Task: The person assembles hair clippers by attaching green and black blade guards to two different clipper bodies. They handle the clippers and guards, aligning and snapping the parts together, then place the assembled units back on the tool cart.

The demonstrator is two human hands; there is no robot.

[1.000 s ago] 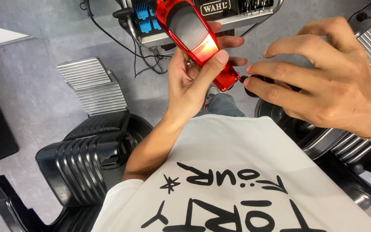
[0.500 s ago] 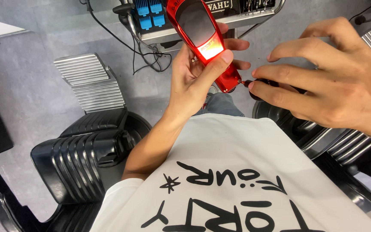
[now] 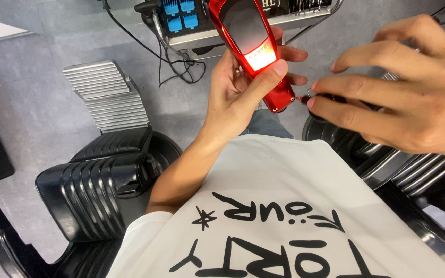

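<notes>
Gripping a red hair clipper (image 3: pixel 251 49), the left hand (image 3: pixel 235 95) has it up in the middle of the view, above the person's lap. The clipper's long axis runs from the top edge down and slightly right; its lower end (image 3: pixel 280 100) points down toward the white printed shirt (image 3: pixel 284 206), the upper end runs out of view. The dark glossy panel faces the camera. The left fingers are closed round the body from behind, thumb pressed across the front, just below a glowing patch.

Just beside that lower end, the right hand (image 3: pixel 403 87) pinches a small dark tool with a red tip (image 3: pixel 312 97) between thumb and forefinger, the other fingers spread loosely above. The tip sits almost at the clipper's end; whether it touches I cannot tell.

Beyond the hands, a metal tray (image 3: pixel 207 36) holds blue comb guards (image 3: pixel 181 14), with black cables (image 3: pixel 171 62) trailing over the grey floor (image 3: pixel 37 103). A ribbed metal footrest (image 3: pixel 104 95) lies to the left, a black ribbed chair arm (image 3: pixel 99 190) below it.
</notes>
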